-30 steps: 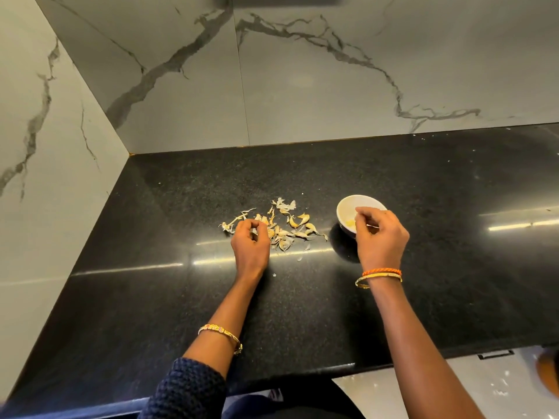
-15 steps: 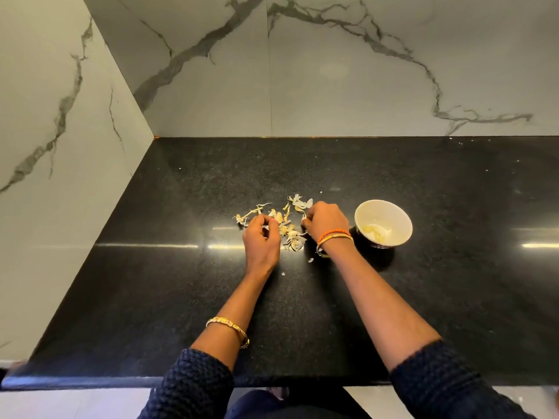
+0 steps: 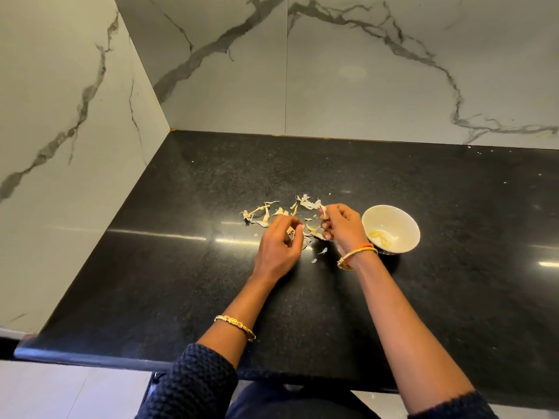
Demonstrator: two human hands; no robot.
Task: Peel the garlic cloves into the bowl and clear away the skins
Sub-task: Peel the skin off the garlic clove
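Papery pale garlic skins (image 3: 273, 213) lie scattered on the polished black stone table (image 3: 181, 267), at about 9 o'clock of the small round white bowl (image 3: 406, 237). I see yellowish peeled garlic cloves (image 3: 379, 236) in the bottom of that bowl. My left hand (image 3: 279, 247) hovers over the near skins, fingers curled inward; whether it pinches anything I cannot tell. My right hand (image 3: 340, 226), just beside the bowl at its 9 o'clock, pinches a pale skin scrap (image 3: 323, 210) at its fingertips. Gold bangles sit on both forearms.
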